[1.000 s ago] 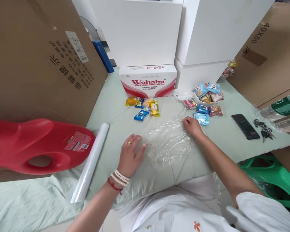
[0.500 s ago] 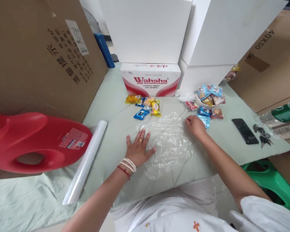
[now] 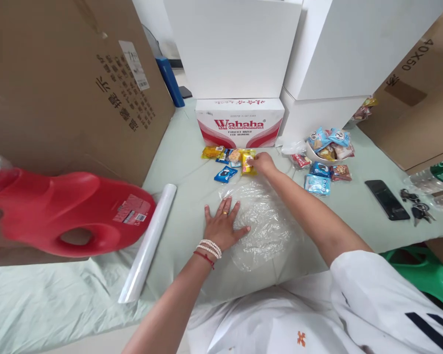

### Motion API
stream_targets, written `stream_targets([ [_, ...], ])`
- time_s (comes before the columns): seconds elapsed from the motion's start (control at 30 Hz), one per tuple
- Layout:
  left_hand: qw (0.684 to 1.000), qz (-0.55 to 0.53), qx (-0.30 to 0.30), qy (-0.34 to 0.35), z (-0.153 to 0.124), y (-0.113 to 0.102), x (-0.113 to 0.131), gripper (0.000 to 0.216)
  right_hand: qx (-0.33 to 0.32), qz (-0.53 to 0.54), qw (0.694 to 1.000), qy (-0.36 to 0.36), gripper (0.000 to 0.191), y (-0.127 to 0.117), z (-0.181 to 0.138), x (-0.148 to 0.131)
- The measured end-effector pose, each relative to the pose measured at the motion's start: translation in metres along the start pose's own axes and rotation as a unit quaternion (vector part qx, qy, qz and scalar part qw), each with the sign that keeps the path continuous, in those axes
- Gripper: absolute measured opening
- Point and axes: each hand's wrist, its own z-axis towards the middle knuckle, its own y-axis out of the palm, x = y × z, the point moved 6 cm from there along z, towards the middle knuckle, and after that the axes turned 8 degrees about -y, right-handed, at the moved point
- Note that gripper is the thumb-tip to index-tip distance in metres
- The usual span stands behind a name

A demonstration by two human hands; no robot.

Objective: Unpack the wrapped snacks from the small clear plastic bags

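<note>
A crumpled sheet of clear plastic film [image 3: 266,223] lies on the pale green cloth before me. My left hand [image 3: 223,226] presses flat on the film's left edge, fingers spread. My right hand [image 3: 263,163] reaches past the film to a small heap of snack packets [image 3: 229,160] and its fingers close on a yellow packet [image 3: 248,162]. A blue packet [image 3: 225,174] lies at the near side of that heap.
A roll of film [image 3: 147,243] lies left, beside a red jug [image 3: 70,211] and a big brown carton [image 3: 66,83]. A Wahaha box [image 3: 239,123] and white boxes stand behind. More snacks fill a bowl [image 3: 328,145]; a phone [image 3: 387,199] and keys [image 3: 417,209] lie right.
My right hand left the film's right corner and moved up and left to the snack heap. My left hand slid forward onto the film and spread flat.
</note>
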Motion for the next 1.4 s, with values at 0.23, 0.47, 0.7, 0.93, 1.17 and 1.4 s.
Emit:
stream_targets([
  [0.23,1.000,-0.013,0.005,0.003,0.001,0.000,0.000,0.090,0.117,-0.129,0.945,-0.276,0.035,-0.067,-0.103,-0.022],
  [0.47,1.000,0.000,0.003,-0.002,0.001,0.001,0.001,0.091,-0.105,-0.283,0.847,-0.438,0.030,0.006,-0.195,0.005],
  [0.7,1.000,0.013,0.005,-0.008,0.000,-0.001,0.001,0.090,-0.158,-0.190,0.914,-0.323,0.047,-0.002,-0.173,0.014],
  [0.93,1.000,0.017,0.013,-0.008,0.002,-0.004,-0.001,0.089,-0.144,-0.205,0.907,-0.338,0.038,0.016,-0.171,0.006],
  [1.17,0.980,-0.062,0.118,0.149,-0.056,-0.031,0.004,0.065,-0.078,0.036,0.921,-0.380,0.051,-0.033,-0.214,0.049],
  [1.4,0.967,-0.121,-0.022,0.221,-0.095,0.002,-0.002,0.049,-0.099,0.020,0.925,-0.367,0.030,-0.031,-0.272,0.112],
])
